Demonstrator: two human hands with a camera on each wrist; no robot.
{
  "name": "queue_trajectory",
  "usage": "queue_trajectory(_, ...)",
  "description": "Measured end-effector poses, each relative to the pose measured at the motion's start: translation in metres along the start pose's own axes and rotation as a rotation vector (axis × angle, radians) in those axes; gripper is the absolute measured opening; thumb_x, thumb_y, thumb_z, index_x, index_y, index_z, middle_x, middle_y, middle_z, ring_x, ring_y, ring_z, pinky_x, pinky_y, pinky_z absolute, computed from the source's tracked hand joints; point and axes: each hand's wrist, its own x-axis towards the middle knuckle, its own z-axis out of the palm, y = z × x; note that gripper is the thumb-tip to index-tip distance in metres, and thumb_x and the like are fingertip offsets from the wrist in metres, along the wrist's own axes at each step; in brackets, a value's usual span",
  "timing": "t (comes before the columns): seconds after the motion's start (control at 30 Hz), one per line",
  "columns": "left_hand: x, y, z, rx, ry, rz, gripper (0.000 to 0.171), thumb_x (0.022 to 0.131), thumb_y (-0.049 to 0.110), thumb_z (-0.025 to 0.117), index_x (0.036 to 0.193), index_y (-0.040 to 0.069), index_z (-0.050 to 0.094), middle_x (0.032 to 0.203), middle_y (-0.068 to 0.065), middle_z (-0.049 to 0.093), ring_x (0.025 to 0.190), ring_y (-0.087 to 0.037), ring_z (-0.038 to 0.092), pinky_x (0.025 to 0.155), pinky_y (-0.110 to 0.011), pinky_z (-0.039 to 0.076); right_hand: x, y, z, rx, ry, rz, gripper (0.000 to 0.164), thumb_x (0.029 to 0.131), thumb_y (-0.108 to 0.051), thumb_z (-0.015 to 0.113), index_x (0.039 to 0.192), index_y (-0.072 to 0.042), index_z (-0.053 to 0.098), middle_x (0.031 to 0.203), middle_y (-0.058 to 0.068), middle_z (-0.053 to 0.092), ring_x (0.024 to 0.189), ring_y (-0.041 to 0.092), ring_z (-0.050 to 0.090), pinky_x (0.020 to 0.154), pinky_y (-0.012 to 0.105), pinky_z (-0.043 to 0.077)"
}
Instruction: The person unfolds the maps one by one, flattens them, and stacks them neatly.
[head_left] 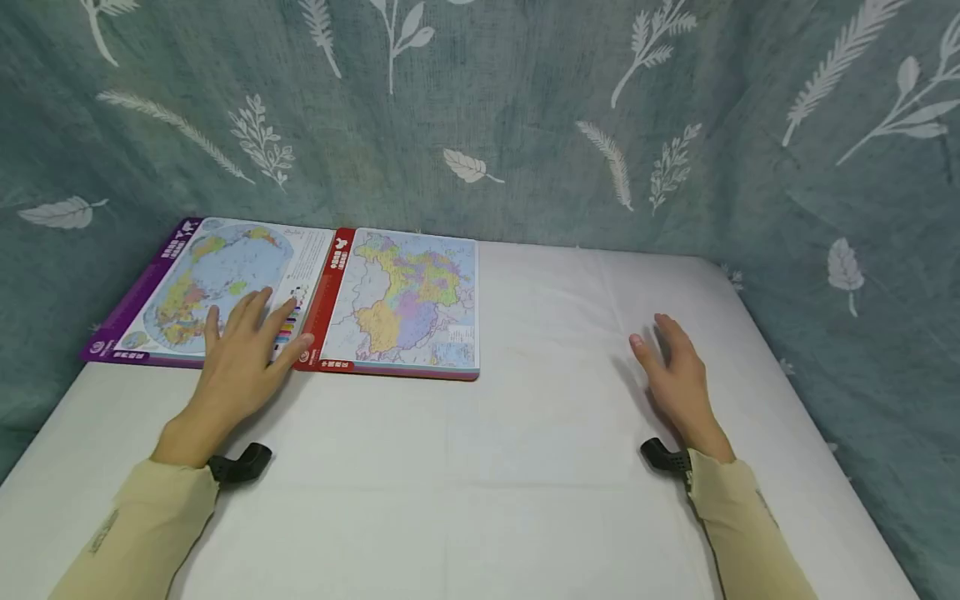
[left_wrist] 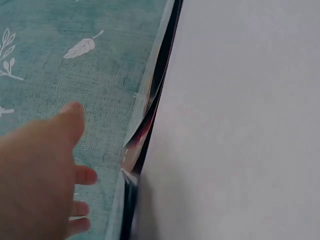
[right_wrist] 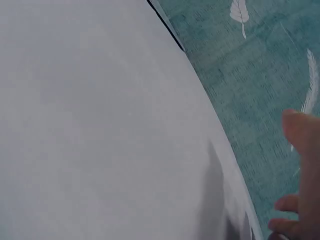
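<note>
Two flat map boards lie side by side at the back left of the table in the head view. One is a world map board with a purple border (head_left: pixel 123 312); the other, to its right, is a map board with a red border (head_left: pixel 405 300). My left hand (head_left: pixel 240 354), fingers spread, is over the near right part of the purple-bordered board, its thumb reaching the red border. In the left wrist view, this hand (left_wrist: pixel 37 175) appears beside the dark edges of the boards (left_wrist: pixel 145 130). Far to the right, my right hand (head_left: pixel 678 383) is over the white cloth, holding nothing, its fingers relaxed.
A white cloth (head_left: pixel 525 433) covers the table. Behind and around it hangs a green curtain (head_left: pixel 540 125) with white leaf prints. A black strap with a camera mount (head_left: pixel 243 462) sits on the left wrist, and a similar mount (head_left: pixel 663 457) on the right.
</note>
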Motion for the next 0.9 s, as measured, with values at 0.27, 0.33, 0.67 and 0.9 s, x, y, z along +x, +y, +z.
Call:
queue_trajectory(0.27,-0.001,-0.007,0.011,-0.159,-0.020,-0.043,0.066,0.109,0.047,0.052,0.155,0.001,0.047,0.161,-0.036,0.033,0.148,-0.058,0.030,0.118,-0.074,0.016,0.000,-0.030,0.032,-0.052,-0.064,-0.052,0.083,0.105,-0.051,0.059,0.163,-0.001,0.031,0.168,0.027,0.030,0.156,0.047,0.027,0.124,0.064,0.022)
queue_trajectory(0.33,-0.001,-0.009,0.012,-0.168,-0.005,-0.040,0.064,0.109,0.046,0.053,0.153,0.000,0.049,0.160,-0.036,0.035,0.147,-0.059,0.031,0.118,-0.075,0.016,0.000,-0.038,0.041,-0.052,-0.074,-0.066,0.083,0.104,-0.052,0.060,0.163,0.000,0.031,0.167,0.026,0.032,0.156,0.046,0.028,0.124,0.063,0.023)
queue_trajectory(0.67,0.003,-0.003,0.019,-0.146,0.080,0.012,0.058,0.104,0.040,0.065,0.139,-0.006,0.061,0.150,-0.034,0.048,0.142,-0.054,0.039,0.117,-0.072,0.022,-0.002,-0.067,0.067,-0.039,-0.065,-0.140,0.077,0.103,-0.044,0.065,0.158,0.003,0.040,0.164,0.024,0.040,0.155,0.042,0.032,0.126,0.057,0.023)
queue_trajectory(0.9,0.003,0.000,0.019,-0.130,0.084,0.022,0.055,0.099,0.035,0.072,0.137,-0.004,0.063,0.148,-0.035,0.049,0.142,-0.054,0.038,0.116,-0.073,0.022,-0.011,-0.088,0.085,-0.022,-0.096,-0.161,0.074,0.102,-0.045,0.065,0.156,0.001,0.045,0.165,0.020,0.040,0.157,0.039,0.030,0.127,0.056,0.022)
